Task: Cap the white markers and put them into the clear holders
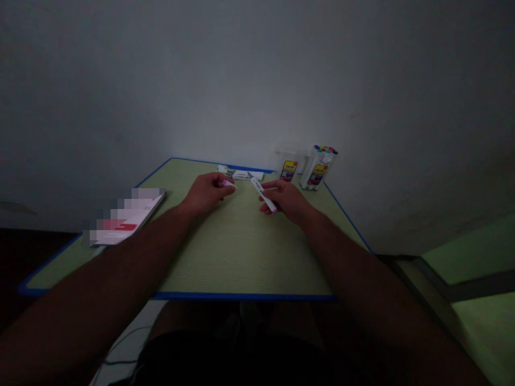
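My right hand [287, 199] is closed around a white marker [264, 196] with a pink end; its uncapped tip points up and to the left. A white-and-pink marker cap [229, 184] is pinched in my left hand [207, 192]. The two hands are apart, both over the middle of the table. Beyond them, at the table's back edge, lie several white markers [247, 175], partly hidden behind my left hand.
A clear plastic case [288, 167] stands at the back right. Beside it, a second case [317, 169] holds several markers with coloured ends. A book [139, 214] lies at the left of the green table [245, 257], which has a blue edge. A wall [241, 80] rises behind.
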A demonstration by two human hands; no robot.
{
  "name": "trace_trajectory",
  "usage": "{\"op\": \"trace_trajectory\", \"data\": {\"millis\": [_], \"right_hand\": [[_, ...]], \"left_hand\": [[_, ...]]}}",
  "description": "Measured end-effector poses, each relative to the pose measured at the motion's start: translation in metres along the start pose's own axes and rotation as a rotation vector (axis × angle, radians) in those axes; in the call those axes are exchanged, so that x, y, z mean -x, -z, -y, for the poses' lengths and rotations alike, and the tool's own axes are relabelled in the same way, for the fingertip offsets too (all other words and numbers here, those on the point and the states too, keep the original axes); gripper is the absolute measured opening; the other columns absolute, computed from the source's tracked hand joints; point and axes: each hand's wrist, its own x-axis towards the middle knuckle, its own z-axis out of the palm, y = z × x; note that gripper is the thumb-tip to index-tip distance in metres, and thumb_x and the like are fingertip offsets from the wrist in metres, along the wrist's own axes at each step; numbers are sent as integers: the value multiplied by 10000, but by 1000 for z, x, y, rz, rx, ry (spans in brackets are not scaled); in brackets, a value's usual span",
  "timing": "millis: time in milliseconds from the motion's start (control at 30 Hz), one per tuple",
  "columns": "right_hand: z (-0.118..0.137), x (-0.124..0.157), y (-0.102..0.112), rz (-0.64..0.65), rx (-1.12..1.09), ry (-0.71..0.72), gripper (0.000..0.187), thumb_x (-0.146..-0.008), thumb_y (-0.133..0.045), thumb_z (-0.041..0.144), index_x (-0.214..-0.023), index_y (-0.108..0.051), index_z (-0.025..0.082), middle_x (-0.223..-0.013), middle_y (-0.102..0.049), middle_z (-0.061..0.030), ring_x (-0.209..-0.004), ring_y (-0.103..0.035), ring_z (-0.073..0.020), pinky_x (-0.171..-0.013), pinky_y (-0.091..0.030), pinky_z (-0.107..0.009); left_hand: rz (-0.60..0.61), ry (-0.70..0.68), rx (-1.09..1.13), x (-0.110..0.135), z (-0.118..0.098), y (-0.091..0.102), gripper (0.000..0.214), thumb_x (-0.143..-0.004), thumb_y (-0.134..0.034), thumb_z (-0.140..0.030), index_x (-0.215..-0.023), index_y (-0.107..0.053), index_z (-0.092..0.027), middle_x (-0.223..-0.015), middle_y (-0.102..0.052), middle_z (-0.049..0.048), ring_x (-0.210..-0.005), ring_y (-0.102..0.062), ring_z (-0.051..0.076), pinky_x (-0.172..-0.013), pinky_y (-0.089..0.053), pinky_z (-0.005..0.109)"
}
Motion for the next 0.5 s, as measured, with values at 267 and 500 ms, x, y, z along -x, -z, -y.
{"op": "trace_trajectory", "data": {"millis": [267, 500], "right_hand": [[1, 2, 0, 4, 18, 3, 110, -951, -635, 92, -1048, -617, 141, -766, -725, -37, -520, -695, -141, -492, -602, -264], [1, 3, 1, 12, 58, 2, 110, -940, -633, 69, -1018, -640, 146, -838, -748, -58, -541, -698, -132, -483, -580, -235]], "left_hand": [[-50, 5, -30, 1, -4, 0, 168, -704, -785, -306, -803, -732, -180, -691, -661, 24, -590, -561, 143, -575, -485, 291], [-64, 10, -39, 1, -3, -1, 154, -726, -774, -297, -797, -723, -171, -690, -651, 25, -585, -554, 139, -576, -471, 293]]}}
